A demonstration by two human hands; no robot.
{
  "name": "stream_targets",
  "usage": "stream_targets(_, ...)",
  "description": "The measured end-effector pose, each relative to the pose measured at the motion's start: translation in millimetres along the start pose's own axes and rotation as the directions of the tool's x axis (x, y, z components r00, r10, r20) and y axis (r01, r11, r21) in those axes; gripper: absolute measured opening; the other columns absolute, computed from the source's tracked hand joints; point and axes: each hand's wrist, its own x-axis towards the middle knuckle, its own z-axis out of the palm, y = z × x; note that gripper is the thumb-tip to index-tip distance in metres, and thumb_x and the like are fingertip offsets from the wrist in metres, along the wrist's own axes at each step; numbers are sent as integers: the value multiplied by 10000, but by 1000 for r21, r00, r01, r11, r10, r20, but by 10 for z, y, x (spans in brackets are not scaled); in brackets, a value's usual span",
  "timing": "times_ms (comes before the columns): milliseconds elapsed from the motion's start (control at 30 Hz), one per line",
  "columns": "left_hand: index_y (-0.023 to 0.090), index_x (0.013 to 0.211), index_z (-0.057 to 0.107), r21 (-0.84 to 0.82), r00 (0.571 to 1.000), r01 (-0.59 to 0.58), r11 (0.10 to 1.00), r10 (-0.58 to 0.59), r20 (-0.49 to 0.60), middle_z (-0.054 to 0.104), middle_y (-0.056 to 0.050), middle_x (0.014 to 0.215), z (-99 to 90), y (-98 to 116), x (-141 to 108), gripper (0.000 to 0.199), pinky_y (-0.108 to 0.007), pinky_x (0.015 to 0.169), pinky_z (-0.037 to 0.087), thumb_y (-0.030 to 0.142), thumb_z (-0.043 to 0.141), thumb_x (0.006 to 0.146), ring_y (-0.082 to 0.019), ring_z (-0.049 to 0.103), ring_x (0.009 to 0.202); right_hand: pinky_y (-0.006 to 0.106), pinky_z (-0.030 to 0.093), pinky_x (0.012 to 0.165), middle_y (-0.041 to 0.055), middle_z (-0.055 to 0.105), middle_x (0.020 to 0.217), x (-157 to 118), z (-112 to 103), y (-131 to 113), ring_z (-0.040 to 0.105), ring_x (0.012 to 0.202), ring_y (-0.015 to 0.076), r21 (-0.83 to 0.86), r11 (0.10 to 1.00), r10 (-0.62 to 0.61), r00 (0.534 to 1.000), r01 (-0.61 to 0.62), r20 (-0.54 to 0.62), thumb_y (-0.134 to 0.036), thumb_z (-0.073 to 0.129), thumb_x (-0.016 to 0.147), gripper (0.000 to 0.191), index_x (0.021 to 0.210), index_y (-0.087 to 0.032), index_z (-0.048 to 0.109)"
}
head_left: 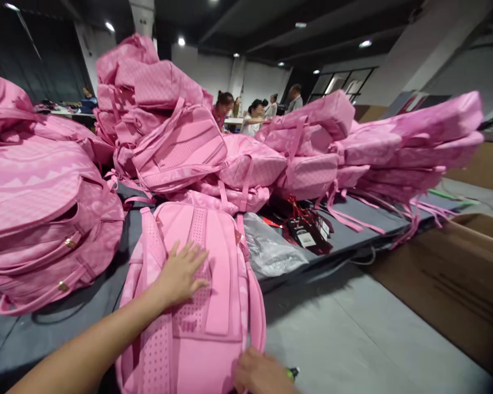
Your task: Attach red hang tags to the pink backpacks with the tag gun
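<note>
Pink backpack beneath left hand, spread open on back panel; right hand curled at lower side, grip unclear.

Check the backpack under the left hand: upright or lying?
Lying down: the backpack shows its padded back upward, left hand on it.

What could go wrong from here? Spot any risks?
- The strap looping beside the right hand may snag if the front backpack moves.
- The hang tags and clear plastic bag lie near the table edge; a swing could knock them off.
- The tall backpack pile looks unevenly stacked and might slump.
</note>
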Motion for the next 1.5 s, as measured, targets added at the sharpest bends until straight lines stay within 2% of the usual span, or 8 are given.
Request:
stream_targets(133, 258, 1536, 294, 114, 997, -18, 993, 9, 83, 273, -115, 1600, 470, 184, -641, 709, -551, 1206, 243, 582, 467, 929, -314, 263, 1481, 277, 405, 782, 7, 682, 1008, -18, -344, -74, 596, 980, 203, 169, 971, 160, 985, -168, 59, 52, 488, 584, 487, 929, -250, 650)
stream_targets(367, 459, 1528, 29, 71, 966, 234, 970, -240, 92, 385, 0, 1552, 540, 297, -1554, 784, -619, 1079, 448, 526, 474, 886, -334, 378, 1415, 294, 436, 904, 65, 636, 1040, 299, 105, 33, 569, 1052, 214, 433, 887, 183, 983, -158, -17, 52, 430, 601, 441, 906, -190, 637)
stream_targets(533, 281, 1423, 486, 35, 995, 51, 998, -54, 86, 525, -96, 1435, 157, 466, -615, 470, -479, 1161, 382, 359, 375, 973, -256, 463, 1360, 270, 501, 705, -5, 637, 860, 495, -75, 132, 636, 733, 165, 706, 653, 438, 897, -274, -56, -65, 418, 742, 297, 956, -218, 557)
stream_targets(633, 151, 1247, 603, 73, 956, -233, 970, 214, 201, 600, -177, 1291, 126, 436, 288, 373, -510, 1071, 404, 346, 441, 974, -295, 515, 1269, 288, 506, 745, 54, 656, 948, 623, -152, 28, 676, 844, 203, 541, 751, 513, 851, -379, -115, -93, 467, 801, 194, 949, -215, 499)
stream_targets(767, 90, 871, 706, 104, 930, -316, 943, 285, 232, 692, -158, 823, 129, 345, 1041, 379, -440, 781, 484, 458, 618, 880, -271, 646, 801, 311, 521, 773, 121, 649, 1117, 605, 82, -24, 696, 970, 227, 412, 807, 517, 844, -424, -144, -65, 422, 836, 284, 1062, -231, 467)
stream_targets(1000, 175, 657, 663, 56, 889, -430, 901, 412, 202, 660, -84, 759, -354, 357, 651, 404, -408, 702, 408, 492, 589, 895, -209, 586, 697, 347, 519, 906, 225, 358, 1530, 708, 170, -33, 542, 1300, 282, 540, 764, 572, 758, -354, -313, -353, 419, 952, 703, 1523, -147, 65)
stream_targets(1200, 181, 735, 699, 103, 916, -356, 929, 326, 233, 662, -61, 861, -562, 106, 412, 307, -403, 835, 395, 472, 690, 833, -223, 574, 845, 273, 466, 648, 87, 701, 948, 995, -219, -189, 714, 830, 237, 411, 816, 508, 844, -407, -173, -330, 476, 947, 288, 1189, -174, 459)
stream_targets(1500, 184, 794, 714, 232, 906, -414, 880, 374, 198, 649, -79, 934, -951, -818, 766, 317, -476, 1110, 242, 475, 625, 880, -242, 503, 1005, 249, 415, 576, 47, 685, 835, 837, -309, -167, 711, 776, 227, 304, 862, 478, 849, -404, -226, -328, 458, 970, 153, 1075, -220, 485)
